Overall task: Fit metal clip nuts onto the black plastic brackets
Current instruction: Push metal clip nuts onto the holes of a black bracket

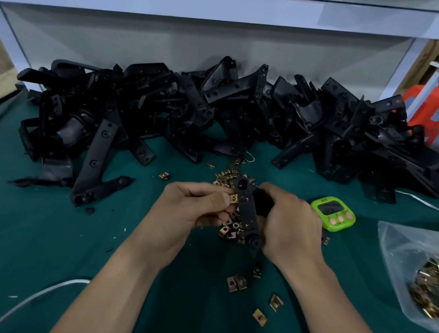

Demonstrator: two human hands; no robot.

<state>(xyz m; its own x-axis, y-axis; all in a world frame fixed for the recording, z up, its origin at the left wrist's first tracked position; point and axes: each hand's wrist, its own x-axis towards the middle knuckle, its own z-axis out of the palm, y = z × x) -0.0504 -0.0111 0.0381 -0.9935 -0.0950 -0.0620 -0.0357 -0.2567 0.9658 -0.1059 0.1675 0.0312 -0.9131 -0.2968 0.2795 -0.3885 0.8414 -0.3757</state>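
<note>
My right hand [289, 225] grips a long black plastic bracket [247, 212], held roughly upright over the green mat. My left hand [192, 207] pinches a brass-coloured clip nut [234, 199] between thumb and forefinger against the bracket's left edge near its top. Several loose clip nuts [229, 231] lie in a small heap under the hands, and more clip nuts [237, 282] are scattered nearer to me. A large pile of black brackets [218, 112] stretches across the back of the mat.
A green digital timer [334, 212] sits right of my hands. A clear plastic bag of clip nuts [423, 277] lies at the right edge. A white cable [36, 296] runs across the near left of the green mat [43, 229]. An orange stool [432, 112] stands behind, right.
</note>
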